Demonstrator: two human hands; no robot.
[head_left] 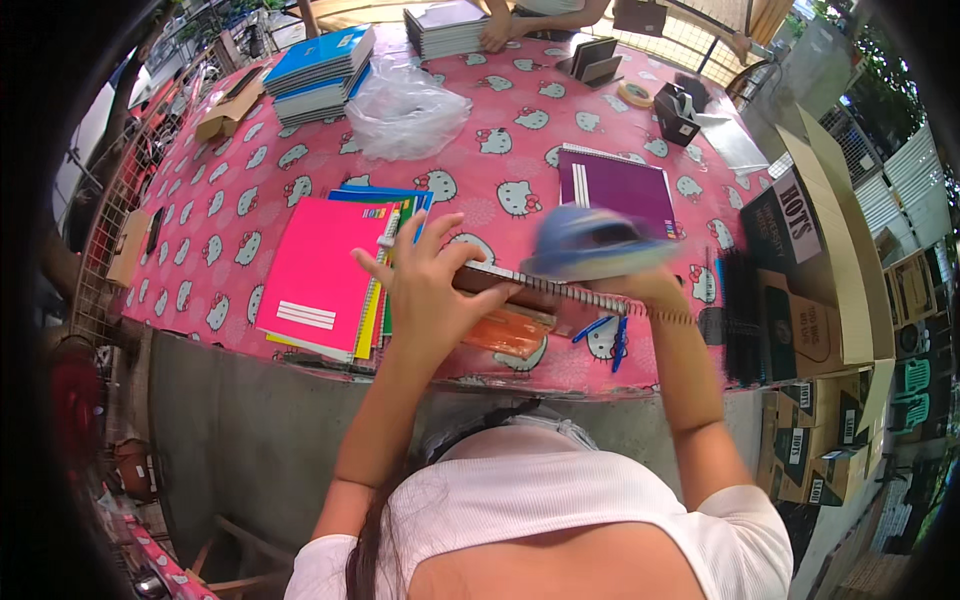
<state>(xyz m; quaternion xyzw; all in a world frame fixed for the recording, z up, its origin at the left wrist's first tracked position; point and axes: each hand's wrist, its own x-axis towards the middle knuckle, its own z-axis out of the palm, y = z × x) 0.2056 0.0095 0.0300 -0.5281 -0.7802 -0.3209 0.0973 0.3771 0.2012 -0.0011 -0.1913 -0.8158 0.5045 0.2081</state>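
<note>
My left hand [425, 270] pinches a notebook [475, 283] at its edge between thumb and index finger, the other fingers spread. The notebook is held edge-up, and a dark spiral coil [560, 287] runs along it and sticks out past its right end. My right hand [650, 290], smeared by motion, is at the coil's right part. It grips a blue, pale-edged object [600, 243] with a dark opening, too blurred to name. Below the notebook lie an orange packet [510, 333] and blue pens [619, 345].
Left lies a stack of notebooks with a pink one [325, 265] on top; right, a purple notebook [620, 190]. Farther back are blue notebooks [320, 60], a plastic bag [405, 110], a tape roll [634, 94] and another person's hand [494, 32]. Black coils [740, 315] stand by a cardboard box [800, 240].
</note>
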